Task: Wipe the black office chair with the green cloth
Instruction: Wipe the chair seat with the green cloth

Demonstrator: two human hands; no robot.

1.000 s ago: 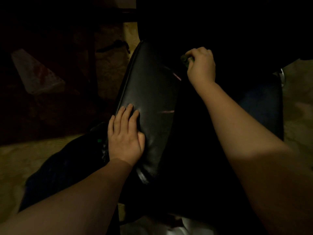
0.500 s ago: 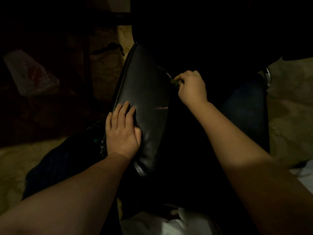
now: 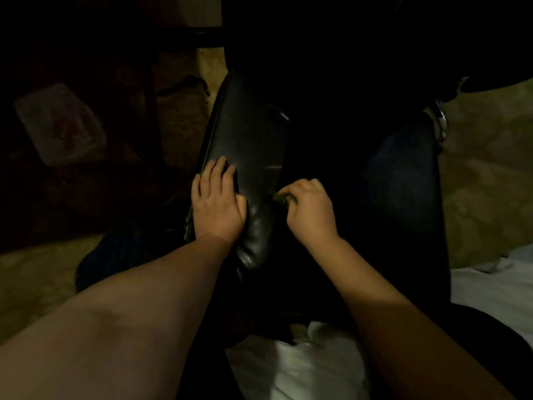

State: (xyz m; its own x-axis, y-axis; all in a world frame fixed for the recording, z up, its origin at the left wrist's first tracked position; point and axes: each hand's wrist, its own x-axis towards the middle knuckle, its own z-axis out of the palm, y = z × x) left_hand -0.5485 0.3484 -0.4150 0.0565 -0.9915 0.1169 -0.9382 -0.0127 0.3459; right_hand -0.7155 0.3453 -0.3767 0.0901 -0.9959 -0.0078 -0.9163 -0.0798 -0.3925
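Right hand (image 3: 311, 209) curled tight around the green cloth (image 3: 281, 197), now slid nearer along the right edge of the black office chair (image 3: 248, 134), level with the left hand (image 3: 217, 203), which stays flat on the chair, fingers straight.

- green cloth (image 3: 282, 197): one small fold shows; the rest is buried inside the right grip (image 3: 311, 210).
- black office chair (image 3: 248, 145): one padded panel is lit; everything above it and to its right is lost in darkness, outline unreadable.
- left forearm (image 3: 129, 313), right forearm (image 3: 403, 327): cut off at the lower edge.
- clear bag (image 3: 62, 125): dim, contents cannot be told.
- metal part (image 3: 441, 122): half hidden, kind unclear.
- white fabric (image 3: 288, 368): cut off at the lower edge.
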